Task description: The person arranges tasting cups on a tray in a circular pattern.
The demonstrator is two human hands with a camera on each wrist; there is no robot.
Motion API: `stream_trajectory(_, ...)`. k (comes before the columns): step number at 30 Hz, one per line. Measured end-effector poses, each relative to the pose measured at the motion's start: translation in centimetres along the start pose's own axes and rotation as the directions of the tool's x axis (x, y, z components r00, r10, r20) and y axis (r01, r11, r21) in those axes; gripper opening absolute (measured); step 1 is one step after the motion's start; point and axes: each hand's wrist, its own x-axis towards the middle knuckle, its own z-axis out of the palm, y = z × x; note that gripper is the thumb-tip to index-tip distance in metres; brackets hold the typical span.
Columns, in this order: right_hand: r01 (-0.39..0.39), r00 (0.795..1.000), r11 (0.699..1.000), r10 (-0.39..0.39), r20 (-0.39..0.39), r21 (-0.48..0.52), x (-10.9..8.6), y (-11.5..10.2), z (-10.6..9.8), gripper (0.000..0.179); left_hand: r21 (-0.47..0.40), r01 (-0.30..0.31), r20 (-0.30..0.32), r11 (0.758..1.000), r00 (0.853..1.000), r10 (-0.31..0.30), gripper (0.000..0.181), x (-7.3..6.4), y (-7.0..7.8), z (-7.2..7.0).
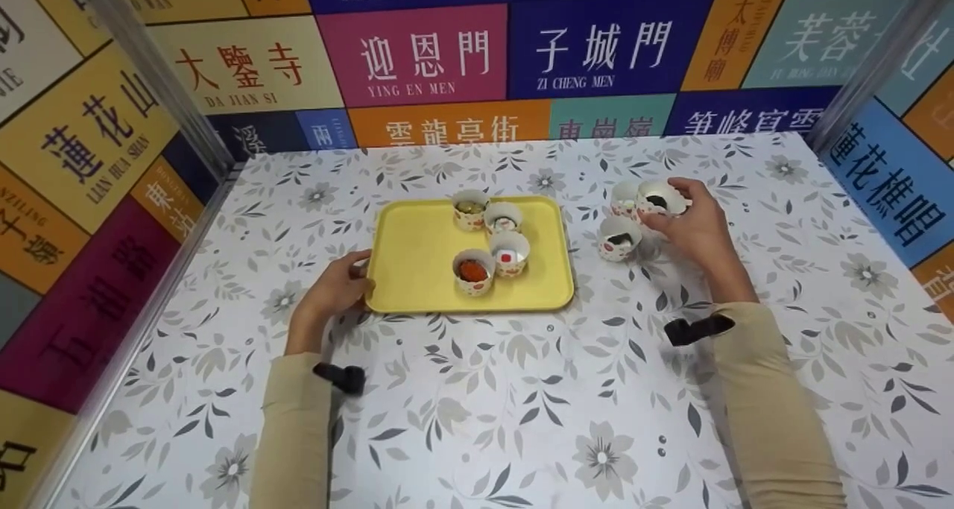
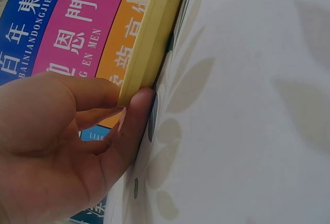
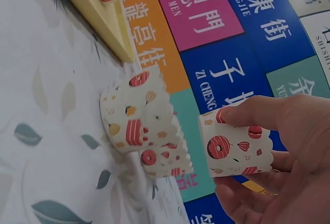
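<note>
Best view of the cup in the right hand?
Right wrist: the cup is close, printed side clear, gripped by the right hand. Head shows it smaller, but with its dark contents visible. Left wrist doesn't show it.

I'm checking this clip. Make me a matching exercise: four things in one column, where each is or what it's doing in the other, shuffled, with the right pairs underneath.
Column one
1. Left hand
2. Right hand
3. Tray
4. Cup with orange-red contents

Column two
A. Yellow, with four cups standing on it
B. Standing among the grouped cups, nearest the person
C. Pinching the edge of something yellow
D. Gripping a patterned cup clear of the table

Pairs: 1-C, 2-D, 3-A, 4-B
</note>
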Motion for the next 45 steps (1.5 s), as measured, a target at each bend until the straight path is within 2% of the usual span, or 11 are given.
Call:
stream_trajectory(8,0.045,0.998,0.999,-0.045,0.043,-0.012,-1.0,-1.8,1.5,0.080,0.002,0.002,0.001,1.000,1.000,-0.002,0.066,-0.2,-0.1,-0.2)
stream_trajectory(18,0.072,0.992,0.996,-0.067,0.104,-0.045,-1.5,-3.4,4.2,0.078,0.011,0.003,0.003,1.000,1.000,-0.003,0.066,-0.1,-0.2,0.0)
stream_trajectory(26,0.112,0.988,0.991,-0.103,0.118,-0.078,-1.6,-4.0,5.9,0.075,0.001,0.060,0.002,0.998,0.998,-0.060,0.067,0.1,-0.1,0.0)
stream_trajectory(32,0.120,0.986,0.989,-0.108,0.124,-0.090,-1.8,-4.5,7.1,0.073,-0.001,0.034,0.011,0.999,0.999,-0.034,0.067,0.0,0.0,0.0)
stream_trajectory(39,0.189,0.970,0.981,-0.178,0.167,-0.050,-2.2,-5.5,8.4,0.073,0.013,0.022,0.011,1.000,1.000,-0.022,0.066,-0.1,0.2,0.1)
stream_trajectory(45,0.224,0.955,0.973,-0.209,0.213,-0.053,-2.4,-7.4,9.8,0.075,0.026,0.033,-0.002,0.999,0.999,-0.033,0.065,-0.1,0.3,0.1)
